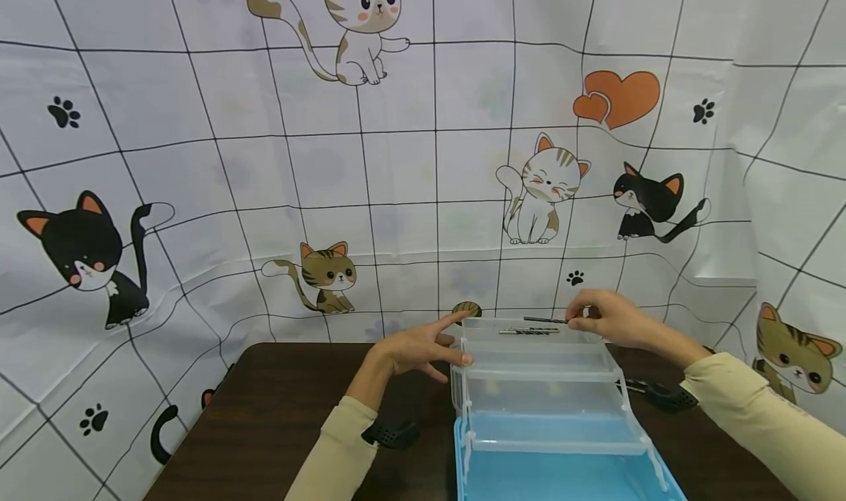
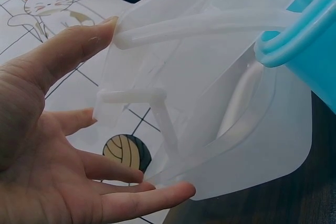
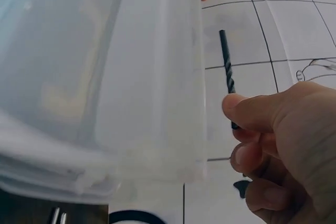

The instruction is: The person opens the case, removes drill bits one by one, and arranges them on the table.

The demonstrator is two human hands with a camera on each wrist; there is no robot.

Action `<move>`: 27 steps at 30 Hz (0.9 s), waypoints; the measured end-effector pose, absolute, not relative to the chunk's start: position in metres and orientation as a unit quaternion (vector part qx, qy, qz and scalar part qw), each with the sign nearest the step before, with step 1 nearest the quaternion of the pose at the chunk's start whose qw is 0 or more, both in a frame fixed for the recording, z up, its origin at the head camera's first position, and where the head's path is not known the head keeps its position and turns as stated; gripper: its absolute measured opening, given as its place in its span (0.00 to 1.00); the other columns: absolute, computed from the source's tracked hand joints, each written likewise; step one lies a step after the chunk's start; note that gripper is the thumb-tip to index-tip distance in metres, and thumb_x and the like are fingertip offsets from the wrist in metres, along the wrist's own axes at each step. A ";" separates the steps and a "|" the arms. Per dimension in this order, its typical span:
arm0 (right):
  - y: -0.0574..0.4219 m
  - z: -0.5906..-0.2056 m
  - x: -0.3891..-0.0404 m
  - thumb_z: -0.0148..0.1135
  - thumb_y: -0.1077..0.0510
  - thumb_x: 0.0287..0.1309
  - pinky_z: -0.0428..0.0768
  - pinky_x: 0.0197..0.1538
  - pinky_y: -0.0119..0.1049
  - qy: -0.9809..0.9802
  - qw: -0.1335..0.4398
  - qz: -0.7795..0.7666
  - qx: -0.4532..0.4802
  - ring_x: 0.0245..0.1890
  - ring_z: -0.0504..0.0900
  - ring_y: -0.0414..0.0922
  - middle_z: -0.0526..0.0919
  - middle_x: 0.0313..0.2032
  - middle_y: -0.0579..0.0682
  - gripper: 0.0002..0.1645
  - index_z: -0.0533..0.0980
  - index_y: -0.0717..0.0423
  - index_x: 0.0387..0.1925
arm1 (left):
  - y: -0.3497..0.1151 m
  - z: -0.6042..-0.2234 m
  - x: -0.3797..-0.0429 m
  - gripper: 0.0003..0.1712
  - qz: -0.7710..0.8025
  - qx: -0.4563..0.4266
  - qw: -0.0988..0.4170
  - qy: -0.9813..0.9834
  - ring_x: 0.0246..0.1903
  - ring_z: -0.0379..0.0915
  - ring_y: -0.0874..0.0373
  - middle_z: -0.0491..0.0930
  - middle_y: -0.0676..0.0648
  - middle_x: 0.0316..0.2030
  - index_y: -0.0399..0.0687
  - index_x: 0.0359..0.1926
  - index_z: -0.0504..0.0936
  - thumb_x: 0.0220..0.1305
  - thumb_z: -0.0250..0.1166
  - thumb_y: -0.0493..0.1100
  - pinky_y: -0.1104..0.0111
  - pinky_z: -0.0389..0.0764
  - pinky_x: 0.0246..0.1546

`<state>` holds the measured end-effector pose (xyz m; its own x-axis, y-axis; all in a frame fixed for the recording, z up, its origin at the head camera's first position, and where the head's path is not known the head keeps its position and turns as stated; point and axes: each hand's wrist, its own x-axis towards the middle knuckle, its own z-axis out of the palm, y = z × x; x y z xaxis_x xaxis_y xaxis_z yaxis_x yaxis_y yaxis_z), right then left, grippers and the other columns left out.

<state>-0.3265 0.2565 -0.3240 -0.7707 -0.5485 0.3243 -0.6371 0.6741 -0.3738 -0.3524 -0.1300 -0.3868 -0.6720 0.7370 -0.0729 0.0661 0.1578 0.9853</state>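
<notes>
A toolbox with a blue base and translucent fold-out trays stands opened out on the table. My left hand is at the left end of the top tray, fingers spread; in the left wrist view the thumb touches the tray's corner. Above that tray's far edge, my right hand pinches a dark drill bit between thumb and fingers. The right wrist view shows this twisted bit beside the tray wall. Several more drill bits lie in the top tray.
Thin metal rods lie on the dark brown table right of the toolbox, partly hidden by the right wrist's black strap. A white sheet with a grid and cartoon cats hangs behind the table and along its sides.
</notes>
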 end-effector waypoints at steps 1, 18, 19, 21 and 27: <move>0.261 -0.325 -0.325 0.70 0.64 0.63 0.72 0.27 0.34 -0.908 0.106 0.240 0.326 0.23 0.69 0.38 0.81 0.34 0.42 0.04 0.83 0.55 0.38 | -0.130 -0.387 -0.352 0.54 0.583 0.285 0.288 0.704 0.64 0.69 0.40 0.47 0.29 0.76 0.72 0.80 0.51 0.63 0.75 0.47 0.45 0.82 0.49; 0.357 -0.368 -0.297 0.69 0.67 0.63 0.78 0.30 0.35 -0.930 0.180 0.235 0.219 0.29 0.77 0.38 0.81 0.34 0.46 0.04 0.83 0.57 0.35 | -0.129 -0.388 -0.352 0.58 0.583 0.282 0.287 0.706 0.65 0.67 0.39 0.45 0.28 0.76 0.66 0.82 0.47 0.62 0.75 0.49 0.43 0.81 0.50; 0.362 -0.373 -0.295 0.70 0.67 0.62 0.79 0.31 0.35 -0.932 0.181 0.229 0.215 0.31 0.77 0.37 0.81 0.35 0.45 0.04 0.83 0.56 0.35 | -0.129 -0.388 -0.352 0.58 0.583 0.282 0.287 0.706 0.65 0.67 0.39 0.45 0.28 0.76 0.66 0.82 0.46 0.63 0.75 0.49 0.43 0.81 0.50; 0.371 -0.380 -0.292 0.71 0.67 0.61 0.79 0.32 0.36 -0.936 0.181 0.216 0.211 0.33 0.78 0.36 0.82 0.35 0.44 0.05 0.84 0.55 0.35 | -0.129 -0.388 -0.352 0.58 0.583 0.283 0.288 0.705 0.66 0.67 0.39 0.45 0.28 0.76 0.66 0.82 0.46 0.63 0.75 0.49 0.43 0.80 0.51; 0.387 -0.403 -0.282 0.74 0.66 0.56 0.76 0.28 0.36 -0.941 0.189 0.186 0.210 0.29 0.75 0.32 0.82 0.33 0.39 0.07 0.83 0.53 0.34 | -0.129 -0.387 -0.352 0.58 0.584 0.282 0.291 0.703 0.66 0.66 0.39 0.44 0.28 0.76 0.67 0.82 0.47 0.63 0.75 0.48 0.43 0.80 0.52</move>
<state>-0.2818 0.3870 -0.4030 -0.8405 -0.3255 0.4331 -0.4655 0.8428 -0.2701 -0.3519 -0.1294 -0.3868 -0.6713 0.7369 -0.0801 0.0571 0.1592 0.9856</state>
